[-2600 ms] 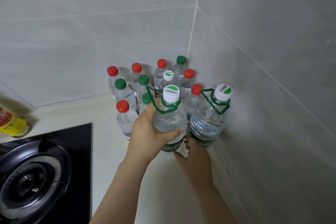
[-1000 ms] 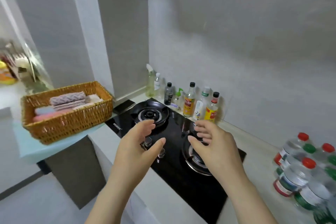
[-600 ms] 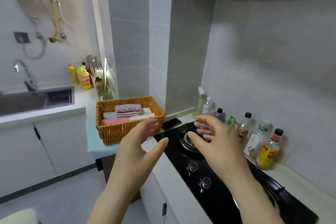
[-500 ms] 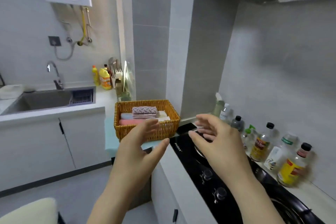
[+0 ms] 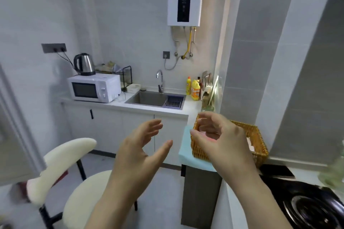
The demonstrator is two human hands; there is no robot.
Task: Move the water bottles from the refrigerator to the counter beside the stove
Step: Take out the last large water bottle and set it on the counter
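Observation:
No water bottle and no refrigerator shows in this view. My left hand [image 5: 141, 151] is raised in front of me at the centre, fingers relaxed and spread, holding nothing. My right hand [image 5: 221, 139] hovers beside it to the right, in front of the wicker basket, fingers loosely curved and empty. The black stove [image 5: 305, 204] fills the lower right corner, with a strip of white counter [image 5: 305, 172] behind it.
A wicker basket [image 5: 257, 143] sits on a light blue pad [image 5: 186, 150] right of centre. A cream chair [image 5: 74, 178] stands at lower left. The far counter holds a microwave [image 5: 94, 87] with a kettle [image 5: 82, 64] on top, a sink [image 5: 155, 98] and yellow detergent bottles [image 5: 194, 88].
My hands let go of the large bottles beside the stove and came away empty. The view has swung left from the bottles and stove toward the sink, microwave and chair.

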